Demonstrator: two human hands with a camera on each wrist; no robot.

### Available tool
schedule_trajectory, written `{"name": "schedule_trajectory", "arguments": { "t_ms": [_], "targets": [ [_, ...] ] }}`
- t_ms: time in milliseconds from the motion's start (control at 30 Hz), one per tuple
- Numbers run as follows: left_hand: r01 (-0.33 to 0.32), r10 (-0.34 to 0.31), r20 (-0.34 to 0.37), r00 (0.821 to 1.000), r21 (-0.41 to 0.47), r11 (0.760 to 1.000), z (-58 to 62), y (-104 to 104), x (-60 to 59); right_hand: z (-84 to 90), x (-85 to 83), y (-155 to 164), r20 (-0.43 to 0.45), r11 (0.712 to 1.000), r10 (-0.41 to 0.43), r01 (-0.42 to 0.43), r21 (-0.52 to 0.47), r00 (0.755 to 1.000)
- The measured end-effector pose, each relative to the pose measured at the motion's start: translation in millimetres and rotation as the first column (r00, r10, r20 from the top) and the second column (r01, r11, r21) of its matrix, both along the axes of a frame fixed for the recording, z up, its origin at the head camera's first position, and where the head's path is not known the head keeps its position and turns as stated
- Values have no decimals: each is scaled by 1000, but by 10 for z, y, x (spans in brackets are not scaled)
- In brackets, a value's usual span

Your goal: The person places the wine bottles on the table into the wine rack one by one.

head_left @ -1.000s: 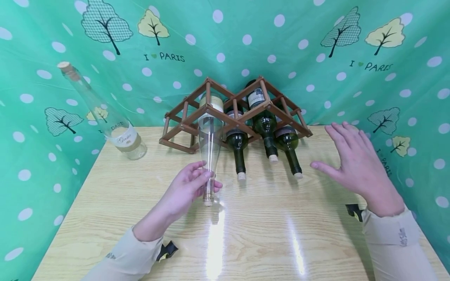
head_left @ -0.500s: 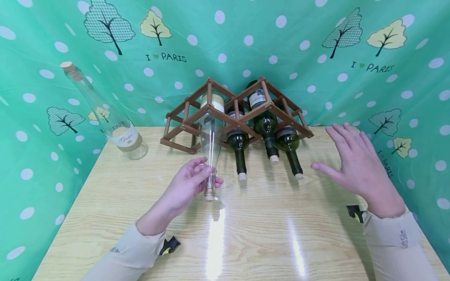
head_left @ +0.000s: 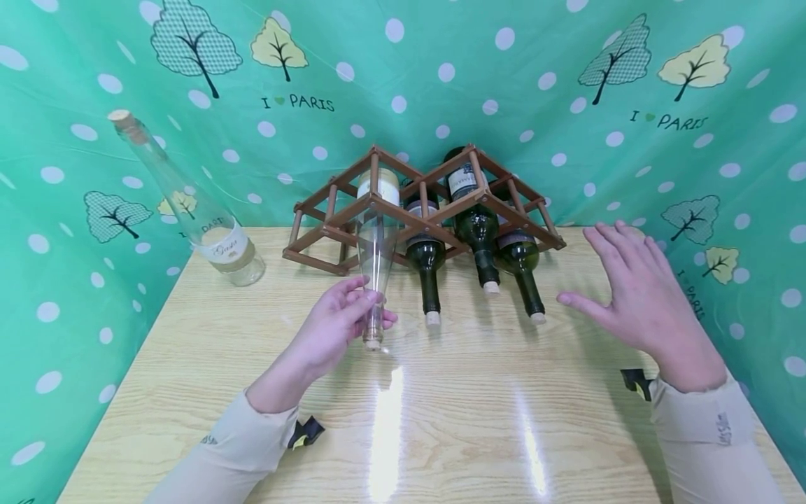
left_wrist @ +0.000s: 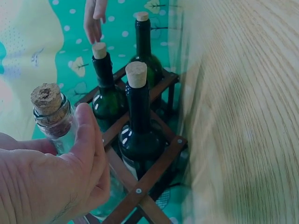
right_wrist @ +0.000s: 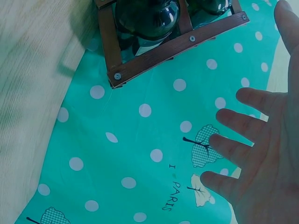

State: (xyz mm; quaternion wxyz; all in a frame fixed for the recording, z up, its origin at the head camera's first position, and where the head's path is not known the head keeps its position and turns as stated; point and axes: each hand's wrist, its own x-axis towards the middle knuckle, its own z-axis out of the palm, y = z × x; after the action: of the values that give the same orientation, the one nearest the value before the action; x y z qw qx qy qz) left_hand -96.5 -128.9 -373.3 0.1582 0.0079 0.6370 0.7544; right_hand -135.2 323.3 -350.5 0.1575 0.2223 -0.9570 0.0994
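Observation:
My left hand [head_left: 336, 322] grips the neck of a clear glass bottle [head_left: 376, 245], thumb on top and fingers round it. The bottle's labelled base lies inside an upper opening of the brown wooden wine rack [head_left: 349, 206], and its corked neck points toward me. In the left wrist view the cork [left_wrist: 46, 99] stands out past the thumb. Three dark green bottles lie in the rack too: one beside the clear one [head_left: 427, 262], one higher up [head_left: 476, 224], one at the right [head_left: 521, 266]. To the right of the rack my right hand [head_left: 642, 294] hovers with fingers spread, touching nothing.
Another clear corked bottle [head_left: 233, 252] stands upright on the wooden table [head_left: 239, 364] at the back left. A green dotted cloth [head_left: 441, 84] hangs close behind the rack and along both sides.
My left hand has pushed the clear bottle a little farther back into the rack. The rack has shifted slightly. My right hand stays in place.

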Motion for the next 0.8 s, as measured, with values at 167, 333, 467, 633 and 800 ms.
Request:
{"name": "schedule_trajectory", "arguments": {
  "t_ms": [167, 333, 467, 633, 800],
  "targets": [
    [-3, 3, 1, 1000, 1, 1000, 0, -10, -22, -7, 7, -4, 4, 1000, 4, -4, 5, 1000],
    [-3, 3, -4, 1000, -10, 1000, 3, -14, -39, -8, 9, -4, 12, 1000, -1, 1, 8, 1000],
    [-5, 5, -9, 1000, -7, 1000, 8, -10, -56, -3, 10, -6, 18, 1000, -6, 6, 9, 1000],
    [-10, 10, -10, 1000, 9, 1000, 1, -6, -85, -7, 13, -6, 17, 1000, -7, 7, 10, 1000],
    [-12, 12, -9, 1000, 14, 1000, 0, -7, -107, -9, 11, -7, 18, 1000, -7, 7, 13, 1000]
  ]
}}
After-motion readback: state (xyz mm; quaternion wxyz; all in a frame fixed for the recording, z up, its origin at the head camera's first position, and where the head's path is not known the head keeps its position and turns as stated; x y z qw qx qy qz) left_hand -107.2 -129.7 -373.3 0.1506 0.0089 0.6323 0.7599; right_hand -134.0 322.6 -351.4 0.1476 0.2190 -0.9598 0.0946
